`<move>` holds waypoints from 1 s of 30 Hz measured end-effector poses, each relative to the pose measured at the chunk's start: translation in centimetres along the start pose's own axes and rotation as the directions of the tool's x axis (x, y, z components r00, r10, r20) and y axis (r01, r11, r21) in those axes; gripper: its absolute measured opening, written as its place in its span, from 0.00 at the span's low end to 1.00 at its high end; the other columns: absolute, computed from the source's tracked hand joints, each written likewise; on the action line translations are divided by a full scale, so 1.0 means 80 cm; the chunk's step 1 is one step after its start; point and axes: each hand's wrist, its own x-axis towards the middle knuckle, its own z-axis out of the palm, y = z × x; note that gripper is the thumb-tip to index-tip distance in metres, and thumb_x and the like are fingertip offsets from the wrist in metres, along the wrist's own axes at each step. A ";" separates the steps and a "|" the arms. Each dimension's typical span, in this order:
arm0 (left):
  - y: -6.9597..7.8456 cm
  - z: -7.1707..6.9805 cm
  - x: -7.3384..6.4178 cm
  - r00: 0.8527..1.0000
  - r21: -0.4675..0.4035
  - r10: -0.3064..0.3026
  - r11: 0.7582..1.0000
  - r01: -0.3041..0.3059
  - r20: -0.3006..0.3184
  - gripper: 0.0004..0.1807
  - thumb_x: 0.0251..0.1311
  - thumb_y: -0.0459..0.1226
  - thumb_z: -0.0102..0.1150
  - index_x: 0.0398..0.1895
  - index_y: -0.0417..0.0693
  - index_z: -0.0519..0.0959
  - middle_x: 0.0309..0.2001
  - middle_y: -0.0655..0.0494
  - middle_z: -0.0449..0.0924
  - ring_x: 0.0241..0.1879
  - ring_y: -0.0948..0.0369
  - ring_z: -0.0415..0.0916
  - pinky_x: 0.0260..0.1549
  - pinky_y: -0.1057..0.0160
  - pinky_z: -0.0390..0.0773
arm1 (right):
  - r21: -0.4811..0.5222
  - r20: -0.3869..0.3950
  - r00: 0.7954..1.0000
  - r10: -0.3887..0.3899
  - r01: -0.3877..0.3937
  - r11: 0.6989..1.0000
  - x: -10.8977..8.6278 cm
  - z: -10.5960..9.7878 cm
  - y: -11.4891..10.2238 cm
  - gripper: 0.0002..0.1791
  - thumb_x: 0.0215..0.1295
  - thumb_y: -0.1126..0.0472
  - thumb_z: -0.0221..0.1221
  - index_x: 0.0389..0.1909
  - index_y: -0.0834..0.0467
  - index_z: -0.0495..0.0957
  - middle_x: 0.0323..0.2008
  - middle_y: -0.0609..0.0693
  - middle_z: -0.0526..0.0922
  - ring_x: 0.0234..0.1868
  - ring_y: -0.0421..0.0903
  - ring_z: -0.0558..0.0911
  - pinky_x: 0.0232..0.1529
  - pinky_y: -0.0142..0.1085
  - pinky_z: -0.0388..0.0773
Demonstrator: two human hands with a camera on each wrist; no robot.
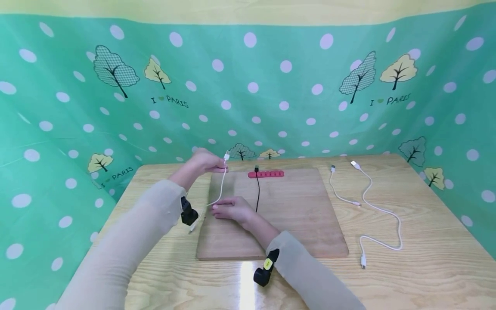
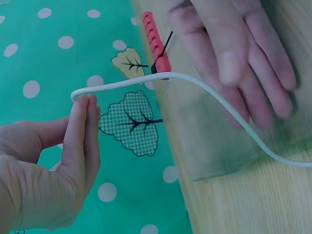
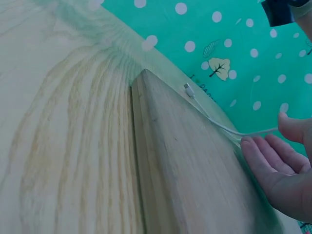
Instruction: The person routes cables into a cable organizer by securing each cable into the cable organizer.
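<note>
L hand (image 1: 206, 161) pinches wht cable (image 1: 223, 184), R hand (image 1: 235, 209) uncurled, upper plug (image 1: 226, 157) head view only

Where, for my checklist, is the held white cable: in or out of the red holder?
Out: the left hand holds the white cable left of the red holder.

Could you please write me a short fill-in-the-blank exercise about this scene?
1. The left hand holds a ____ cable.
2. In the head view, a ____ lead meets the slotted strip near its left end.
3. To the right of the board, ____ white cables lie on the table.

Missing words: white; black; two.
</note>
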 end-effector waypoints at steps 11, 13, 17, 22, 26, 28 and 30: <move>0.004 0.002 0.007 1.000 -0.085 0.013 0.996 -0.012 0.015 0.21 0.60 0.24 0.56 0.57 0.28 0.71 0.26 0.49 0.83 0.30 0.61 0.86 0.52 0.66 0.82 | 0.071 -0.016 1.000 -0.005 0.006 0.997 0.002 0.011 0.006 0.16 0.64 0.69 0.59 0.51 0.72 0.76 0.49 0.66 0.83 0.49 0.52 0.86 0.52 0.39 0.84; 0.006 0.002 0.009 1.000 -0.105 0.013 0.994 -0.012 0.005 0.20 0.59 0.24 0.57 0.56 0.29 0.72 0.27 0.48 0.83 0.31 0.60 0.86 0.55 0.64 0.81 | 0.086 -0.019 1.000 -0.004 0.006 0.996 0.000 0.011 0.005 0.16 0.64 0.69 0.58 0.51 0.72 0.76 0.50 0.67 0.82 0.49 0.53 0.86 0.52 0.39 0.84; 0.008 0.002 0.017 0.999 -0.120 0.037 0.992 -0.036 0.002 0.21 0.60 0.24 0.57 0.57 0.30 0.72 0.26 0.50 0.82 0.31 0.60 0.85 0.59 0.62 0.79 | 0.127 -0.036 0.999 -0.017 0.022 0.992 -0.006 0.011 0.004 0.15 0.63 0.72 0.58 0.49 0.75 0.75 0.46 0.69 0.83 0.43 0.51 0.88 0.52 0.42 0.84; 0.006 0.004 0.030 0.996 -0.157 0.090 0.984 -0.087 0.013 0.21 0.61 0.25 0.56 0.59 0.31 0.72 0.25 0.53 0.81 0.27 0.63 0.83 0.58 0.61 0.80 | 0.169 -0.064 0.998 -0.007 0.018 0.986 -0.014 0.008 0.002 0.12 0.61 0.74 0.59 0.44 0.75 0.75 0.34 0.61 0.88 0.33 0.44 0.87 0.50 0.44 0.85; 0.001 0.005 0.037 0.988 -0.192 0.155 0.970 -0.148 0.021 0.21 0.62 0.25 0.55 0.60 0.31 0.71 0.28 0.53 0.82 0.28 0.64 0.82 0.52 0.63 0.83 | 0.156 -0.088 0.996 0.006 0.008 0.988 -0.021 0.000 -0.001 0.11 0.60 0.73 0.60 0.43 0.73 0.76 0.29 0.54 0.88 0.30 0.41 0.87 0.48 0.42 0.85; 0.000 0.007 0.040 0.982 -0.202 0.188 0.963 -0.179 0.024 0.21 0.62 0.25 0.55 0.59 0.30 0.71 0.28 0.54 0.82 0.29 0.64 0.83 0.48 0.65 0.85 | 0.135 -0.098 0.995 0.015 -0.001 0.991 -0.024 -0.004 -0.002 0.12 0.59 0.73 0.61 0.44 0.72 0.76 0.29 0.52 0.88 0.29 0.41 0.86 0.46 0.41 0.86; -0.001 0.009 0.043 0.977 -0.210 0.213 0.956 -0.203 0.024 0.21 0.62 0.25 0.56 0.59 0.30 0.71 0.27 0.55 0.82 0.30 0.64 0.83 0.45 0.66 0.85 | 0.116 -0.107 0.994 0.026 -0.013 0.993 -0.027 -0.009 -0.005 0.14 0.58 0.74 0.61 0.45 0.72 0.76 0.29 0.52 0.88 0.29 0.41 0.86 0.45 0.40 0.86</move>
